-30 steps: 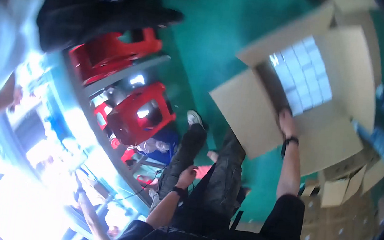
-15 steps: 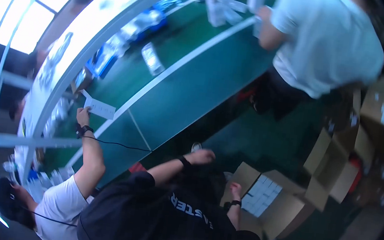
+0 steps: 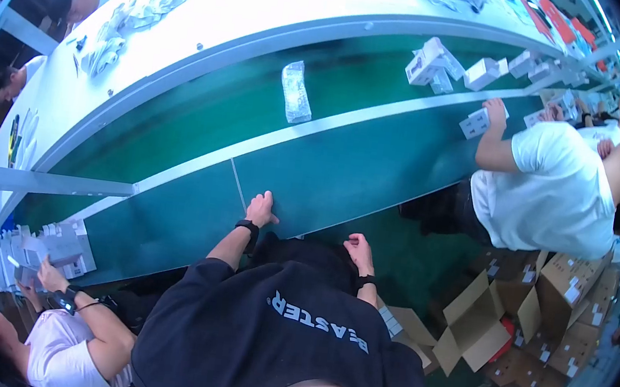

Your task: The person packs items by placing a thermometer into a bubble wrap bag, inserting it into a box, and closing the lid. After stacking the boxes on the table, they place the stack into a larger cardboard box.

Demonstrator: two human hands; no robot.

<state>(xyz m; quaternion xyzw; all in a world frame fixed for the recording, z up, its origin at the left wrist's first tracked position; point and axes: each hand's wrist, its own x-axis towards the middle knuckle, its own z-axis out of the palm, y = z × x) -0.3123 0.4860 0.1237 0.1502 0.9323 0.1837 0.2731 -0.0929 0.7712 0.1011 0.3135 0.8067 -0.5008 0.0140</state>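
My left hand (image 3: 262, 208) is at the near edge of the green conveyor belt (image 3: 358, 180), beside a thin pale seam line. Its fingers and thumb are apart, with nothing in them. Off the belt's near edge is my right hand (image 3: 358, 254), fingers loosely bent and apart; nothing shows in it. Just behind that wrist stands an open carton (image 3: 411, 326), partly hidden by my arm, with white boxes (image 3: 390, 319) inside. Both wrists carry black bands. Beyond the belt's pale rail, a clear bubble-wrapped packet (image 3: 296, 93) lies on the green surface.
At left, a co-worker (image 3: 79, 343) handles stacked white boxes (image 3: 59, 252). Another co-worker (image 3: 551, 184) at right holds a white box (image 3: 476, 122). Open brown cartons (image 3: 476, 322) crowd the floor at right. A white frame post (image 3: 40, 182) crosses at left.
The view has swung round to the right. My left hand has come to the belt's edge. My right hand has moved away from the carton of white boxes toward the belt.
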